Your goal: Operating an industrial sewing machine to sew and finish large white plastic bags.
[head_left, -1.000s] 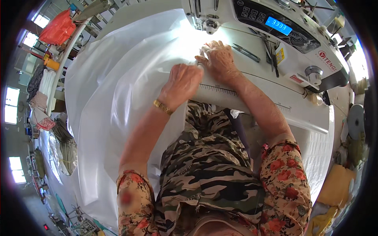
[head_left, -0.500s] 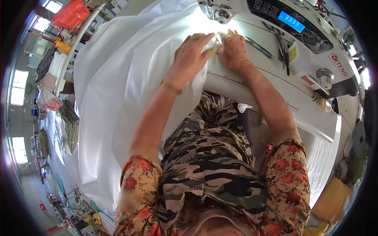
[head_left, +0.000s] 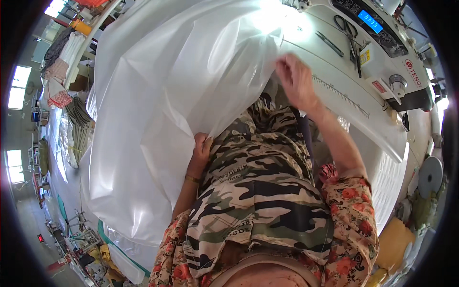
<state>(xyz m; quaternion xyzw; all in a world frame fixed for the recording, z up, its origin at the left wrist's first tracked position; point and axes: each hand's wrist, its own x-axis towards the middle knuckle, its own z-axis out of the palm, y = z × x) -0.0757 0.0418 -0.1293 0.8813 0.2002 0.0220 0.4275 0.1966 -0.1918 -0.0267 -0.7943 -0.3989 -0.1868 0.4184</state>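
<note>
A large white translucent plastic sheet [head_left: 158, 95] spreads over the left side of the sewing table and hangs down toward my lap. My left hand [head_left: 201, 147] is closed on the sheet's near edge, beside my camouflage apron, and pulls folds into it. Over the table's front edge, my right hand [head_left: 297, 82] is raised with its fingers curled, close to the sheet's right edge. Slight blur hides what, if anything, it pinches. Beyond it, a bright lamp glares on the sheet's far corner below the sewing machine [head_left: 399, 48].
Tweezers [head_left: 330, 44] and black scissors [head_left: 346, 27] lie on the tabletop right of the light. A ruler scale [head_left: 342, 97] runs along the front of the table. Further right is a grey disc [head_left: 431, 175]. A shelf with fabric bundles [head_left: 71, 50] stands far left.
Both hands have left the lit spot below the machine. My left hand has come down to the sheet's near edge; my right hand has drawn back toward me. The sheet's near edge has shifted.
</note>
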